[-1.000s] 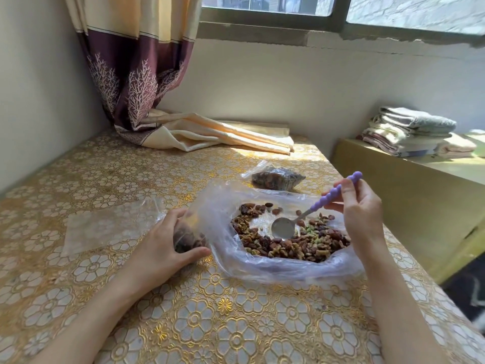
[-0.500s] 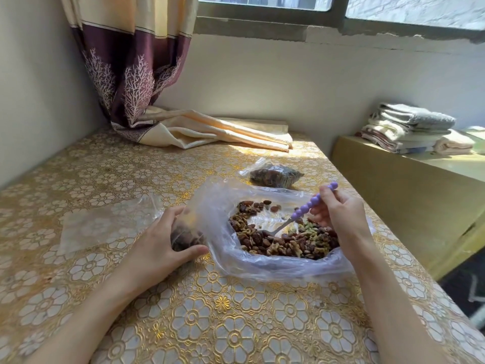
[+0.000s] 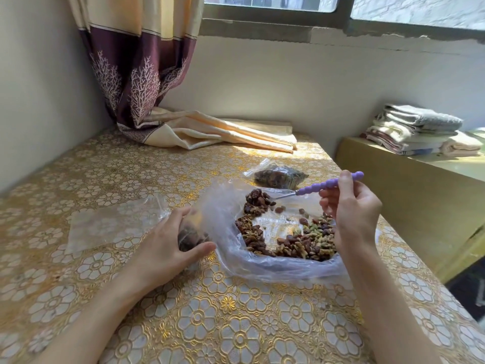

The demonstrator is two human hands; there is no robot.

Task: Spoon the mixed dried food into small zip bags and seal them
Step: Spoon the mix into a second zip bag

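A large clear plastic bag [image 3: 262, 266] lies open on the table with mixed dried food [image 3: 296, 243] spread inside. My right hand [image 3: 351, 214] pinches the purple beaded handle of a spoon [image 3: 328, 185]. The spoon's bowl is loaded with dark pieces [image 3: 258, 197] and held above the far left side of the pile. My left hand [image 3: 168, 245] grips a small zip bag [image 3: 190, 236] partly filled with dried food, just left of the large bag. A filled small bag [image 3: 280, 177] lies behind the large bag.
Empty clear zip bags [image 3: 110, 224] lie flat on the gold floral tablecloth [image 3: 236, 324] to the left. A curtain [image 3: 147, 74] drapes onto the table's far side. Folded towels [image 3: 417, 130] sit on a lower surface [image 3: 393, 193] to the right of the table edge.
The spoon dug into the pile and has come up loaded, swinging left toward the small bag. My left hand kept its hold on the small bag.
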